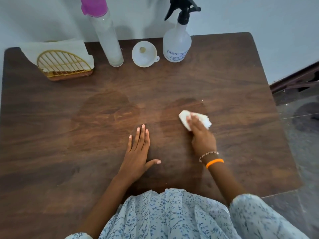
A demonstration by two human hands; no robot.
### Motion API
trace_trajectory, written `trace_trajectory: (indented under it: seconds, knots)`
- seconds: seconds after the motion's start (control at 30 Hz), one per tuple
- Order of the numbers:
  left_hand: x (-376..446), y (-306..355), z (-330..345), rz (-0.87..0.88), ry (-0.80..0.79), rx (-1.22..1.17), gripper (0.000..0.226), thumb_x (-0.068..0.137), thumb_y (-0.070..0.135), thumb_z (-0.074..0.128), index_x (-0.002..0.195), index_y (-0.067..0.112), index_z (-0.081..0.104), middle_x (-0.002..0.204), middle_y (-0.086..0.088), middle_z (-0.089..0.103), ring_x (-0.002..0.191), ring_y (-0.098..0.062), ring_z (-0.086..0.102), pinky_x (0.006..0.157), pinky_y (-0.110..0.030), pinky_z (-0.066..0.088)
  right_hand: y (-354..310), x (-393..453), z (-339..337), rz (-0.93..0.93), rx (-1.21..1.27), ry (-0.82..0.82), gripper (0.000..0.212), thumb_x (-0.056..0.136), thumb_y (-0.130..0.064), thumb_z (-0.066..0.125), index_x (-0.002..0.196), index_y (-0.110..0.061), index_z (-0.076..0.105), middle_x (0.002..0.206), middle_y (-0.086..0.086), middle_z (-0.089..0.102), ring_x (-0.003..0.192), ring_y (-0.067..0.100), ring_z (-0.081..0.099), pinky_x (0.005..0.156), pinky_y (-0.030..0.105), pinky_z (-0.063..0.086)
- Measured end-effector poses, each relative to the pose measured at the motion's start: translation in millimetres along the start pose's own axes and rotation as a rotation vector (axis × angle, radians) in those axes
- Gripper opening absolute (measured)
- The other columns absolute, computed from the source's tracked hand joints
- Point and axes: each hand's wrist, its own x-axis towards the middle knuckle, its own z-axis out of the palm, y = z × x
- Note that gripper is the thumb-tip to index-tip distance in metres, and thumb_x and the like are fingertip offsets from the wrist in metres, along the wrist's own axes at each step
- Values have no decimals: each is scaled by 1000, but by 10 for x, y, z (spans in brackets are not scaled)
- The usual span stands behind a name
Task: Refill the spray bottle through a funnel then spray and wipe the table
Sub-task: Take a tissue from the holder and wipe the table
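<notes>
A clear spray bottle (177, 44) with a black trigger head stands at the back of the dark wooden table (86, 144). To its left a white funnel (144, 54) lies on the table, mouth up. My right hand (201, 135) presses a crumpled white tissue (185, 118) onto the tabletop right of centre, fingers curled over it. My left hand (138, 152) lies flat on the table with fingers straight and thumb spread. Damp, darker patches show around and left of the tissue.
A tall clear bottle with a pink cap (107, 37) stands left of the funnel. A gold wire napkin holder (63, 64) with white tissues sits at the back left. A wall runs behind the table; dark furniture and floor lie to the right.
</notes>
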Motion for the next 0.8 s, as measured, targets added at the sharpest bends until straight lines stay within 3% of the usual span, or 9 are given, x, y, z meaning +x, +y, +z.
trace_trajectory:
  seconds: [0.07, 0.13, 0.3, 0.4, 0.47, 0.53, 0.6, 0.7, 0.8]
  knots:
    - [-6, -2, -7, 0, -1, -1, 103, 73, 79, 19, 140, 13, -24, 149, -5, -31, 138, -19, -28, 107, -34, -25, -23, 283, -110, 164, 28, 39, 76, 73, 14, 40, 139, -23, 39, 151, -3, 31, 131, 24, 41, 84, 42, 48]
    - [-7, 10, -30, 2, 6, -22, 104, 72, 79, 20, 139, 14, -26, 148, -4, -33, 137, -18, -30, 107, -33, -26, -214, 545, -91, 178, 16, 58, 72, 79, 11, 36, 143, -20, 29, 154, 1, 22, 139, 21, 28, 99, 40, 40]
    - [-93, 66, -67, -187, 87, -174, 124, 63, 77, 48, 138, 14, -27, 148, -4, -30, 137, -17, -30, 105, -30, -29, -892, 528, 347, -103, -104, -113, 59, 94, 1, 24, 147, -11, 2, 157, 12, -1, 144, 25, 3, 114, 38, 15]
    - [-146, 42, -48, -325, 110, -173, 130, 55, 85, 42, 135, 14, -30, 146, -5, -32, 135, -17, -33, 104, -30, -31, -989, 76, 437, -405, -72, -252, 62, 92, -6, 42, 146, -19, 15, 156, 6, 11, 144, 24, 12, 111, 35, 22]
    - [-144, 14, -40, -358, 106, -166, 131, 50, 89, 32, 134, 13, -31, 145, -5, -35, 134, -17, -35, 105, -34, -29, -829, -184, 360, -588, -73, -242, 61, 80, -9, 59, 138, -13, 40, 147, 8, 36, 135, 28, 36, 104, 37, 38]
    - [-126, 1, -31, -348, 97, -171, 131, 48, 90, 30, 135, 12, -30, 144, -4, -36, 134, -17, -36, 106, -37, -27, -584, -222, 232, -527, -82, -148, 53, 77, -1, 42, 129, -9, 52, 137, 11, 49, 124, 33, 48, 94, 42, 48]
    - [-124, -2, -26, -334, 95, -176, 132, 49, 91, 31, 136, 12, -28, 145, -4, -35, 134, -17, -35, 106, -38, -27, -467, -72, 130, -335, -43, -138, 66, 75, 5, 25, 137, -13, 42, 147, 9, 35, 135, 31, 34, 101, 40, 42]
    - [-134, -10, -22, -325, 100, -164, 131, 50, 91, 30, 136, 12, -29, 146, -4, -35, 135, -17, -34, 106, -39, -27, -671, 265, 179, -129, -53, -111, 71, 82, 12, 29, 145, -18, 21, 156, 1, 12, 144, 21, 9, 113, 36, 23]
    - [-134, -16, -33, -321, 102, -179, 130, 49, 90, 31, 135, 14, -30, 145, -4, -35, 134, -17, -35, 106, -40, -25, -1080, 345, 374, -168, -93, -164, 61, 91, 3, 27, 147, -17, 11, 157, 2, 2, 145, 22, 1, 116, 36, 14]
